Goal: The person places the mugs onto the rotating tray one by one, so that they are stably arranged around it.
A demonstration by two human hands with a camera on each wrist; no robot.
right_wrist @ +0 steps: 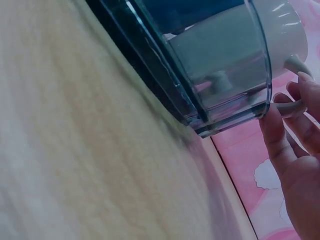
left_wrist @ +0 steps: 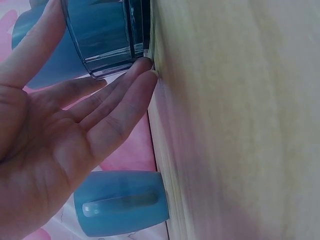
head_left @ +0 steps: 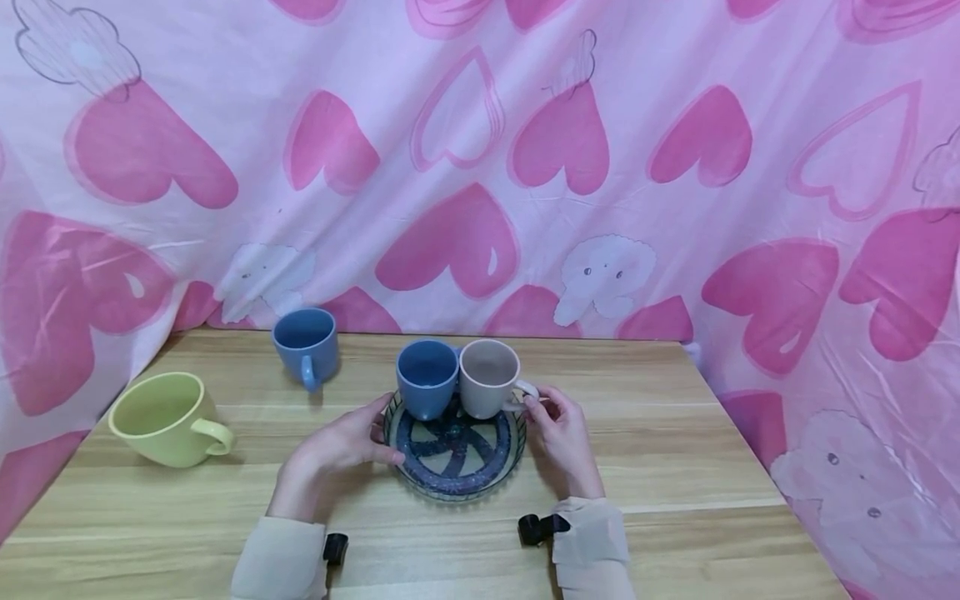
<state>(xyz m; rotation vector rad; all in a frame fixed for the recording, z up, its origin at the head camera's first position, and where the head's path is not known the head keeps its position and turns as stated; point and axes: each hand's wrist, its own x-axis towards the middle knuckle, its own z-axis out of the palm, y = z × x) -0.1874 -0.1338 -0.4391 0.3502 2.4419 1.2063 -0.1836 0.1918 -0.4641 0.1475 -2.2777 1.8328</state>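
A round glass dish (head_left: 459, 483) with a dark blue patterned bottom sits on the table. At its far side a blue mug (head_left: 426, 383) and a beige mug (head_left: 486, 379) stand side by side inside it. My left hand (head_left: 341, 442) holds the dish's left edge, thumb at the rim and fingers along the outer wall near the tabletop in the left wrist view. My right hand (head_left: 561, 433) pinches the handle (head_left: 525, 390) of the beige mug. In the right wrist view, one finger of that hand also lies right at the glass rim (right_wrist: 270, 92).
To the left on the wooden table (head_left: 675, 467) are a yellow-green mug (head_left: 168, 425) and, farther back, a second blue mug (head_left: 307, 337). A pink heart-patterned cloth (head_left: 450, 242) hangs behind the table and along both sides.
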